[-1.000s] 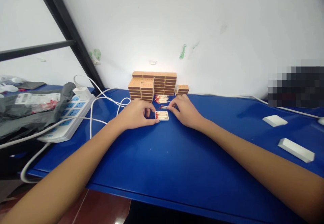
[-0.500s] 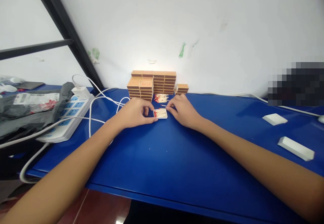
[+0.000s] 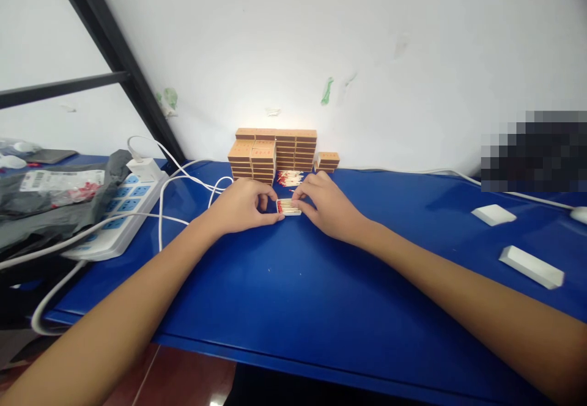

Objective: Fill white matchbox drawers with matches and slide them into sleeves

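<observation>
A small white matchbox tray (image 3: 288,213) lies on the blue table, filled with red-tipped matches (image 3: 285,206). My left hand (image 3: 245,205) grips the tray's left end between thumb and fingers. My right hand (image 3: 328,204) is closed in a pinch over the right end of the tray, its fingertips at the matches' pale ends. What lies between those fingertips is hidden. Just behind the tray is a loose pile of matches (image 3: 290,178). One red match tip (image 3: 291,191) shows between the pile and the tray, close to my right fingers.
Stacked matchboxes (image 3: 253,160) stand against the wall, with a smaller stack (image 3: 328,161) to their right. At left are a white power strip (image 3: 131,201), white cables (image 3: 161,210) and a grey plastic bag (image 3: 27,210). Two white blocks (image 3: 532,266) lie at right.
My right hand has moved slightly left, from beside the tray to over its right end. My left hand keeps its grip on the tray. The view has shifted a little.
</observation>
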Action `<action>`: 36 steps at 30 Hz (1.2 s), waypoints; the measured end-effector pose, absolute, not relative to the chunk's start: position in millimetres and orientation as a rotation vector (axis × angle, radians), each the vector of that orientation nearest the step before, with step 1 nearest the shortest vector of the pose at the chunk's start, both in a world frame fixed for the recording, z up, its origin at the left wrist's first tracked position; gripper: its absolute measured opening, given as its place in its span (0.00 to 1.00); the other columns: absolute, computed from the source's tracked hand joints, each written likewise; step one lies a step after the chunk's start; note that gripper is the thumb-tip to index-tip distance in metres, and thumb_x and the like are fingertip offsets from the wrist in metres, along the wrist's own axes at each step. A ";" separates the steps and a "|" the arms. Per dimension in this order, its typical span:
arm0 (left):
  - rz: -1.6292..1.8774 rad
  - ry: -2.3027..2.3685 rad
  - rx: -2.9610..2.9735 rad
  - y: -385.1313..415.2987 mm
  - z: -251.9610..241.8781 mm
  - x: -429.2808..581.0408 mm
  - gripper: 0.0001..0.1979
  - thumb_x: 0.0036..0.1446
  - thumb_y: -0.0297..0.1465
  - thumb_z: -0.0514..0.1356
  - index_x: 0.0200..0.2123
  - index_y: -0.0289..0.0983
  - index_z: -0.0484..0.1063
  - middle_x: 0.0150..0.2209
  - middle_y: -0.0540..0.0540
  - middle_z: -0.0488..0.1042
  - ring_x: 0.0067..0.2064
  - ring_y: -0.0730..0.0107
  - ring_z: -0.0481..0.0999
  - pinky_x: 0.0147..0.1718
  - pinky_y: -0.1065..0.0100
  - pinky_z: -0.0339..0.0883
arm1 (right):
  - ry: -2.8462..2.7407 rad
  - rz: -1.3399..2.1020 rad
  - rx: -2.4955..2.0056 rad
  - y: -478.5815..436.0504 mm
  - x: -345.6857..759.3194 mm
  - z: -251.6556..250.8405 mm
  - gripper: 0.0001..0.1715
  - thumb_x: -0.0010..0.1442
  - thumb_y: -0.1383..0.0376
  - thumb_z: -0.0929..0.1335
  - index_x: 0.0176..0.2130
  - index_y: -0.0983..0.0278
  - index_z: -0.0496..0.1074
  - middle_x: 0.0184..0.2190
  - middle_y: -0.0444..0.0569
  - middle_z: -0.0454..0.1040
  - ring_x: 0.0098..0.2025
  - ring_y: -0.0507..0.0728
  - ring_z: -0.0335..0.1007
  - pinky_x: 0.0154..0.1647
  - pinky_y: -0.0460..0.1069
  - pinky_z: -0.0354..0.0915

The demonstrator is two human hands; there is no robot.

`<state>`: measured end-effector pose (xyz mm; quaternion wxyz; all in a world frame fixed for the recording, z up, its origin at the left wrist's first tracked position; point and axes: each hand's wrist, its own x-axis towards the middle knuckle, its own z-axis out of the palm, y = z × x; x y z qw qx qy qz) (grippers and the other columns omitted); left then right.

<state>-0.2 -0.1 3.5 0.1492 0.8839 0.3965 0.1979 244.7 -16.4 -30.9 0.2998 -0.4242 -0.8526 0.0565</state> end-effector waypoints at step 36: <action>0.559 1.145 2.516 1.3 0.5 -0.6 0.17 0.54 0.46 0.73 0.40 0.40 0.85 0.28 0.51 0.79 0.27 0.72 0.75 0.28 0.70 0.62 | -2.191 0.093 -1.229 14.9 256.5 -49.3 0.06 0.71 0.67 0.70 0.39 0.61 0.76 0.40 0.53 0.75 0.47 0.64 0.68 0.50 0.57 0.65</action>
